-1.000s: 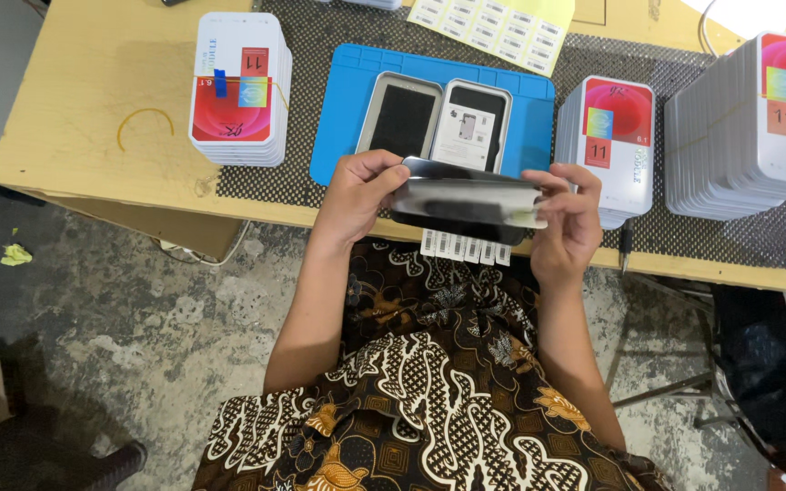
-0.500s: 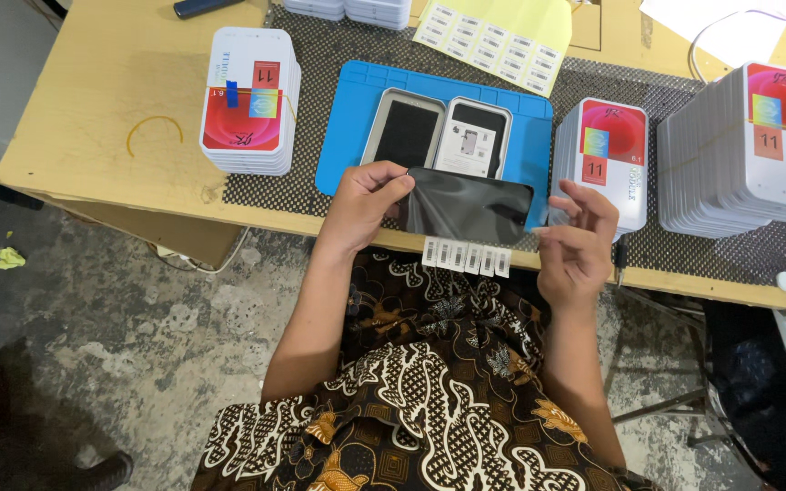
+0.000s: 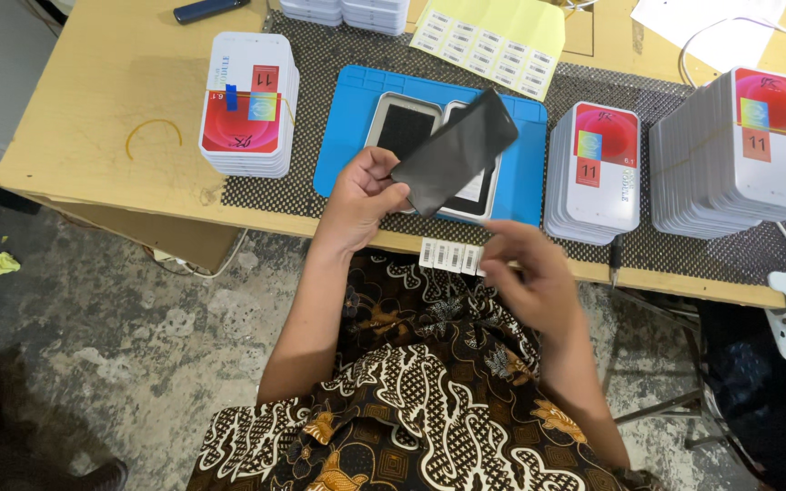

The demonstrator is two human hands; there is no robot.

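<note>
My left hand (image 3: 363, 192) grips a black phone screen panel (image 3: 455, 151) by its lower end and holds it tilted above the blue work mat (image 3: 343, 136). My right hand (image 3: 533, 274) hovers lower, off the table's front edge, fingers loosely curled, apart from the panel; whether it pinches anything is unclear. Under the panel on the mat lie two trays, one with a dark screen (image 3: 404, 126). A strip of barcode stickers (image 3: 450, 256) hangs on the table edge between my hands.
Stacks of white flat boxes with red labels stand at the left (image 3: 247, 105), right of the mat (image 3: 594, 170) and far right (image 3: 740, 150). A yellow sheet of stickers (image 3: 493, 38) lies behind the mat. A yellow rubber band (image 3: 153, 135) lies on the bare wood.
My right hand has let go of the panel and dropped toward my lap. My left hand has lifted the panel and swung it upright over the mat.
</note>
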